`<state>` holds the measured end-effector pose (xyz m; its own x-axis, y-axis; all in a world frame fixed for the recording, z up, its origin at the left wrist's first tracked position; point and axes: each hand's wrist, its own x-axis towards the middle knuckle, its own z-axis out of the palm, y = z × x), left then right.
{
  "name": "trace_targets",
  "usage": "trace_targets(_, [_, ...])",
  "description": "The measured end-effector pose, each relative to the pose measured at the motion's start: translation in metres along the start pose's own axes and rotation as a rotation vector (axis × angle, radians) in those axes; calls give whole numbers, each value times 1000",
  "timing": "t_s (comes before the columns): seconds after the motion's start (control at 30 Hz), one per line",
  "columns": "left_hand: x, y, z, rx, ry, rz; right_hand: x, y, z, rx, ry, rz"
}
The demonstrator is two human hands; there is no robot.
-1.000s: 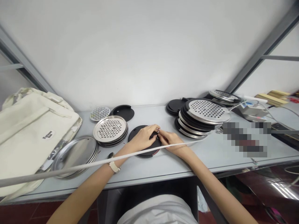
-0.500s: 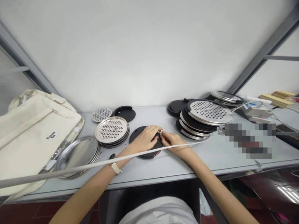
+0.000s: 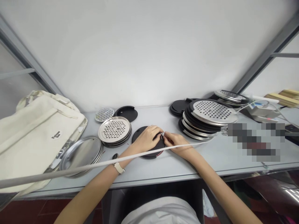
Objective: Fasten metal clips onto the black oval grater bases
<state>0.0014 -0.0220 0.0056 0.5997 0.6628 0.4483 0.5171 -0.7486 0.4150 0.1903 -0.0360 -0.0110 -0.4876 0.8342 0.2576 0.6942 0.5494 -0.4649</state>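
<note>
A round black disc [image 3: 138, 133] lies on the table in front of me, with a red line along its near right edge. My left hand [image 3: 149, 137] rests over the disc, thumb and fingers pinched at its right side. From the right, my right hand [image 3: 177, 143] meets it with fingertips closed together. Between the two sets of fingertips a small shiny metal piece [image 3: 162, 135] shows; its exact kind is too small to tell. The fingers hide part of it and of the disc.
Left of the disc stand stacked perforated metal plates [image 3: 114, 129] and plain metal discs [image 3: 81, 152], beside a cream canvas bag [image 3: 30, 133]. Stacked black-rimmed grater-like plates [image 3: 213, 111] stand to the right. A white cable [image 3: 93, 166] crosses in front of my forearms.
The whole view has shifted slightly, so things sit a little further right. My right fingertips have moved slightly away from the left ones, and more of the shiny piece shows.
</note>
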Motion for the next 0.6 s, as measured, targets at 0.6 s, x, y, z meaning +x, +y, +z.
trace_targets(0.6, [0, 4, -4, -69, 148, -15, -3, -6, -5, 62, 61, 49])
